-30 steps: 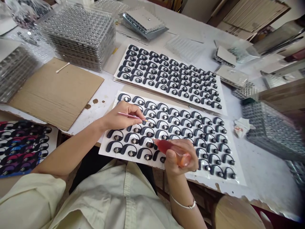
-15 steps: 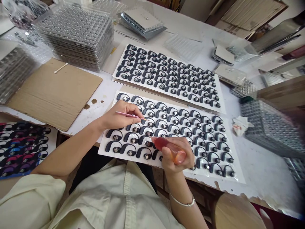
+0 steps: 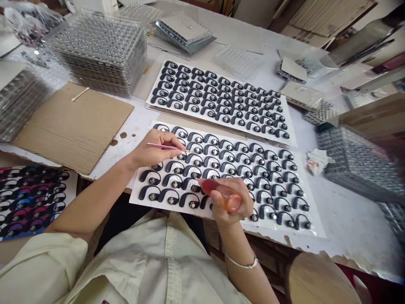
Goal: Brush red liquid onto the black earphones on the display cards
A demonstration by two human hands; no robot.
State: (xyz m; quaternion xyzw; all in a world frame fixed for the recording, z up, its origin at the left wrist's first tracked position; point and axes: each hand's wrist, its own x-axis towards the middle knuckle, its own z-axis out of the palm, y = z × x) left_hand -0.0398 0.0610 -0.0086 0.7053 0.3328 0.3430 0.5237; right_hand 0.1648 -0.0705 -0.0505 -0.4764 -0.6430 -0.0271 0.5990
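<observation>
My left hand (image 3: pixel 157 147) pinches a thin pink stick (image 3: pixel 163 146), like a fine brush, its yellowish tip pointing right over the near sheet. My right hand (image 3: pixel 234 200) is wrapped round a small squeeze bottle (image 3: pixel 218 192) of reddish-orange liquid, its narrow nozzle pointing left, close above the pieces. Below both hands lies a white sheet (image 3: pixel 311 223) with rows of black curved, hook-shaped pieces (image 3: pixel 173 195), each bearing a round part with a shiny stone-like centre. Whether the nozzle or the stick's tip touches a piece, I cannot tell.
Behind lies a second sheet (image 3: pixel 292 137) of similar black pieces. Brown cardboard (image 3: pixel 72 126) with a cotton swab (image 3: pixel 80 94) on it is at left, near stacked clear trays (image 3: pixel 98 55). At right are a crumpled tissue (image 3: pixel 318 161) and more stacked trays (image 3: pixel 357 169). A stool (image 3: pixel 321 280) stands below.
My left hand with the pink stick has shifted slightly up and left over the sheet. The bottle in my right hand has moved slightly left. The whole view has shifted a little.
</observation>
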